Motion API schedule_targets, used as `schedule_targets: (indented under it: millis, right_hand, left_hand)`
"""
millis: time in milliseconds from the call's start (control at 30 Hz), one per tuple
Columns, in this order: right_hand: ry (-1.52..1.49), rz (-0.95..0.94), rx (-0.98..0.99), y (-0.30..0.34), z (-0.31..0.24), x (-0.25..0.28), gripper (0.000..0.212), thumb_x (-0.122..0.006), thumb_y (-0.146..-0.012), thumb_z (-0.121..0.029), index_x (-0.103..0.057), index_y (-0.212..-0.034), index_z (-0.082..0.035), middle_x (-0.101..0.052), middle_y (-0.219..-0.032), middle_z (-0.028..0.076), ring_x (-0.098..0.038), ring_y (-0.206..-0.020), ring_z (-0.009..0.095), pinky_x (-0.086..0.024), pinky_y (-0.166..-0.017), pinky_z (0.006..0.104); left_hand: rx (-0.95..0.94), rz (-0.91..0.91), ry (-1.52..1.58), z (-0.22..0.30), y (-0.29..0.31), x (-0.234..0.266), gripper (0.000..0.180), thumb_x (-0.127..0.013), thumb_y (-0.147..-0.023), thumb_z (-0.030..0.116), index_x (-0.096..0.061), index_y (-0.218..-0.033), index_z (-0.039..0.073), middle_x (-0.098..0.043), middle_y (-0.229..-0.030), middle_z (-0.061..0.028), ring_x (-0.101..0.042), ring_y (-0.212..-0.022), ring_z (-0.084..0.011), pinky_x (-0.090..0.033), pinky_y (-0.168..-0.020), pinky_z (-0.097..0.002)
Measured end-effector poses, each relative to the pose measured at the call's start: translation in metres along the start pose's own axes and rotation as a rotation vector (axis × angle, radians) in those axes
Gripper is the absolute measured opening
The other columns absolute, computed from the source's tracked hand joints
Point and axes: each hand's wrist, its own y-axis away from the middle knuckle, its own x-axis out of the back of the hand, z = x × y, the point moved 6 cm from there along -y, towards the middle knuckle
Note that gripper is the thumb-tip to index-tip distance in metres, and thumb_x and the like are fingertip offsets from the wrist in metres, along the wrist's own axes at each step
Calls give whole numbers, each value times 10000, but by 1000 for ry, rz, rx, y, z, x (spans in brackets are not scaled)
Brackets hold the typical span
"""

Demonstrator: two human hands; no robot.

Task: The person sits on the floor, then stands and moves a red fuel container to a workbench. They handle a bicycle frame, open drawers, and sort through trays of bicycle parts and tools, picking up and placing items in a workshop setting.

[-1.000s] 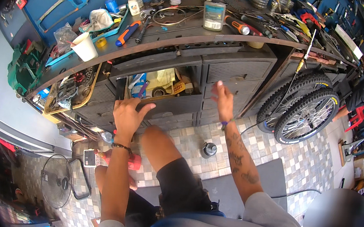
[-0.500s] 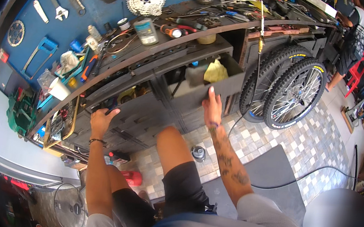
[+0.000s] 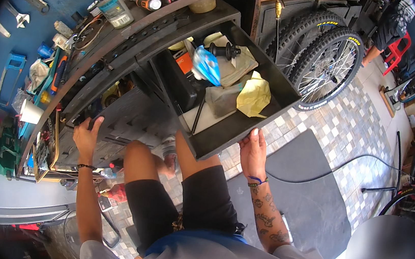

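Observation:
A dark drawer (image 3: 240, 135) is pulled far out of the workbench. My right hand (image 3: 253, 154) is closed at its front edge, thumb uppermost. Inside lie crumpled yellow paper (image 3: 254, 95), a blue-and-white plastic packet (image 3: 207, 65), a black hub-like part (image 3: 225, 50) and a thin black rod (image 3: 198, 115). On the left, my left hand (image 3: 85, 138) has its fingers hooked over the top edge of a second drawer (image 3: 127, 115), with the thumb apart. That drawer stands partly out, and its inside is mostly hidden.
Bicycle wheels (image 3: 327, 66) lean at the bench's right. Along the benchtop stand a lidded tub (image 3: 115, 10), a flashlight (image 3: 149, 3) and a white cup (image 3: 30, 111). A grey mat (image 3: 308, 187) covers part of the tiled floor. Farther right, another person (image 3: 391, 22) stands near a red stool (image 3: 396, 51).
The right drawer has come much farther out toward me, exposing its contents. My right hand has moved lower, with its fingers now curled. My left hand keeps hold of the left drawer.

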Motion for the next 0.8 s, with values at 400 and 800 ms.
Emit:
schedule_targets:
  millis: [400,800]
  right_hand:
    - [762,346,716,-11,-127,-28,201,-713,-1034,-125,-594,-1161,-24,-643,-1052,54,-609,-947,128,-508,-863,282]
    - [2062,-397,402,-290,-25,-123,597,-804,-880,-411,-638,-1321,-44,-670,-1192,258,-696,-1139,435,-577,-1005,484]
  left_hand:
    - [-318,364,-62,4,13,-4,468,-805,-912,486,-666,-925,38,-685,-904,-98,-666,-863,-326,-481,-832,-435]
    - [-329,416,-54,5,4,-12,474,-823,-882,487,-645,-896,47,-658,-880,-108,-645,-856,-347,-477,-819,-453]
